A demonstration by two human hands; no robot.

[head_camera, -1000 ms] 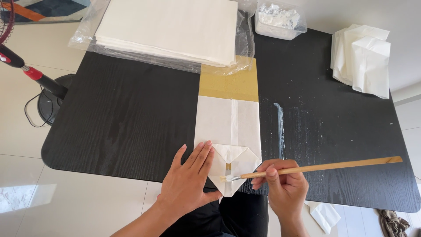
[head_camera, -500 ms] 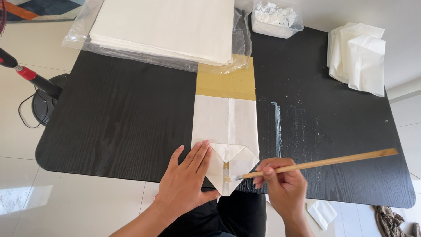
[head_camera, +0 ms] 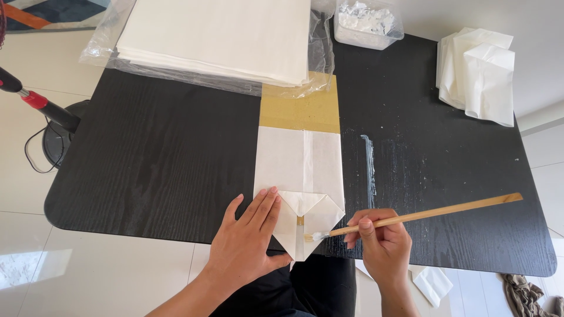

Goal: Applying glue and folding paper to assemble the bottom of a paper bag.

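Black wood-grain table (head_camera: pixel 147 158) fills most of the view, far edge cut off at the top; stack of white sheets (head_camera: pixel 217 35) in a clear plastic wrap sits at the back, top cropped; folded white paper bags (head_camera: pixel 479 73) at the back right corner; clear tub (head_camera: pixel 367 23) of white stuff beside the stack, contents hard to make out; white paper bag (head_camera: pixel 299 170) lies flat at the near edge on a brown card (head_camera: pixel 299 108), bottom flaps folded to a point; left hand (head_camera: pixel 249 240) spread flat, pressing its left flap; right hand (head_camera: pixel 382 243) pinches a wooden brush (head_camera: pixel 423 214), tip touching the right flap; glue smear (head_camera: pixel 369 167) just right of the bag; arms cut off below.
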